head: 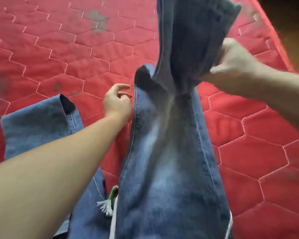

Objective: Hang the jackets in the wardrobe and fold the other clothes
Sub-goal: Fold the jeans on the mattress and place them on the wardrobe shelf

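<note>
Blue jeans spread on the red quilted mattress, one leg lifted.

We see the right hand gripping the raised leg, fingers curled round bunched denim, far right of centre. The left hand hovers just beside the left seam of the leg lying flat, fingers loosely curled, holding nothing. The other leg's hem lies near left. A white-and-green tasselled cord shows between the legs, near edge.
</note>
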Motion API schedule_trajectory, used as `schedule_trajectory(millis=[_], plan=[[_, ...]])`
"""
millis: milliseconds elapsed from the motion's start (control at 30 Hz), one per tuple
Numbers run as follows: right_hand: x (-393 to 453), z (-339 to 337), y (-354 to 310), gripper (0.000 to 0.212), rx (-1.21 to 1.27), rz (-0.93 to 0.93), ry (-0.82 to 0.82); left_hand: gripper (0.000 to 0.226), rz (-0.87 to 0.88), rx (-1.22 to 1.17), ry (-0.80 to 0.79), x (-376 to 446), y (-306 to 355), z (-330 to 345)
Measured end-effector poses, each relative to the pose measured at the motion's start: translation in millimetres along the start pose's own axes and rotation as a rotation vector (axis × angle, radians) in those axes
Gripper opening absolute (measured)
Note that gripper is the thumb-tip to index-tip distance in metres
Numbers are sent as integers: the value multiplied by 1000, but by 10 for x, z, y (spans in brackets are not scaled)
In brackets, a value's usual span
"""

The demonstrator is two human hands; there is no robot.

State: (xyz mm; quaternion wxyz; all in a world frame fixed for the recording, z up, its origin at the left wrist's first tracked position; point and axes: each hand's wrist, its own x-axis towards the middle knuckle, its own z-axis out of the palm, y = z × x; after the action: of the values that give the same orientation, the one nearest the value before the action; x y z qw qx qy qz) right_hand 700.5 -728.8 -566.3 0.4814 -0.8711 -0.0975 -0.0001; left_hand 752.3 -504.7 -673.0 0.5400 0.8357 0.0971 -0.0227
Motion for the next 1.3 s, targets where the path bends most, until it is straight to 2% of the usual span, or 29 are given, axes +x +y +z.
schedule_trajectory(millis=[33,67,133,200,267,367,433,467,500,567,633,700,800,867,933,1000,1100,1133,1200,1233,1300], plan=[[-234,145,139,19,-96,8,-99,24,-61,-85,33,-5,2,-69],[-461,301,245,24,-177,39,-181,15,-149,-156,1,-65,4,-146],[-794,567,457,34,-253,52,-260,29,-353,-193,-270,-195,52,-216],[-974,739,588,28,-324,56,-221,44,-469,-102,-497,-368,105,-201],[-1040,835,620,29,-349,66,-94,51,-450,17,-586,-528,67,-172],[-1114,965,563,37,-266,156,202,37,-354,104,-468,-646,-74,-141],[-1136,981,546,26,-64,380,399,26,-335,132,-382,-646,-145,-125],[-1122,974,551,21,98,527,415,27,-342,149,-378,-643,-160,-116],[-1106,957,584,25,215,663,399,32,-347,189,-387,-645,-150,-112],[-1057,895,664,43,150,785,329,42,-333,292,-394,-621,-117,-119],[-1012,844,751,45,-108,750,280,47,-290,336,-361,-597,-114,-115],[-983,827,784,40,-184,695,238,43,-263,283,-316,-622,-155,-113],[-993,831,776,33,-16,653,232,26,-297,70,-232,-688,-258,-133],[-1025,848,721,33,130,624,263,26,-319,14,-227,-726,-306,-190],[-1071,880,652,36,104,617,204,26,-251,80,-299,-766,-348,-241],[-1117,908,575,35,45,682,48,24,-126,168,-399,-839,-345,-252],[-1176,934,495,42,250,881,-236,23,25,272,-486,-1001,-323,-241],[-1192,954,483,43,341,930,-279,20,98,288,-496,-1058,-336,-251],[-1229,999,468,39,330,970,-248,10,260,301,-543,-1174,-378,-306],[-1247,1014,465,37,210,967,-205,10,328,330,-581,-1229,-407,-359],[-1284,1032,435,39,-85,909,-152,25,460,492,-639,-1327,-487,-454]])
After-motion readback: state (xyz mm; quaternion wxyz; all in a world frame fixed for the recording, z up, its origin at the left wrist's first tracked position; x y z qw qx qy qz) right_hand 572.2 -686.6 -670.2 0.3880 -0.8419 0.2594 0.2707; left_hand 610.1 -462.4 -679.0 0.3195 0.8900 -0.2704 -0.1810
